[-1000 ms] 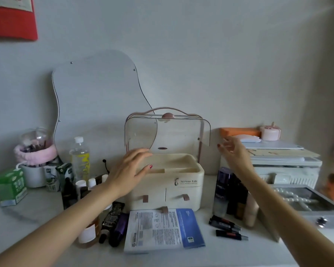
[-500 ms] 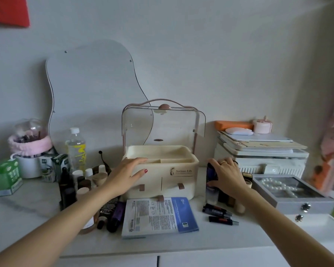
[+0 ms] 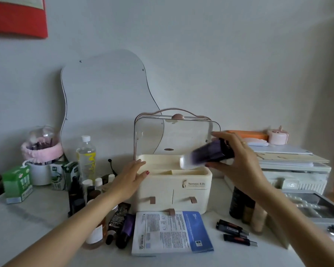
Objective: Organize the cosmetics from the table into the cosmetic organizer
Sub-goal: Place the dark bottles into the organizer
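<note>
A cream cosmetic organizer (image 3: 193, 191) stands mid-table with its clear lid (image 3: 174, 137) raised and two drawers below. My left hand (image 3: 129, 180) rests flat on its left front corner. My right hand (image 3: 237, 160) grips a dark purple bottle (image 3: 206, 157) tilted sideways over the open top tray, its pale end pointing left. Several dark bottles (image 3: 241, 205) stand right of the organizer. Small tubes (image 3: 233, 231) lie in front of them. Dropper bottles and jars (image 3: 81, 193) crowd the left side.
A stack of sheet-mask packets (image 3: 172, 232) lies before the organizer. A wavy mirror (image 3: 104, 105), a water bottle (image 3: 86, 157) and a green box (image 3: 17, 184) stand at the left. A grey jewellery box (image 3: 316, 209) and white appliance (image 3: 297, 170) sit right.
My right hand picked the purple bottle up from the group at the right and carried it up and left over the organizer's tray. My left hand stayed on the organizer.
</note>
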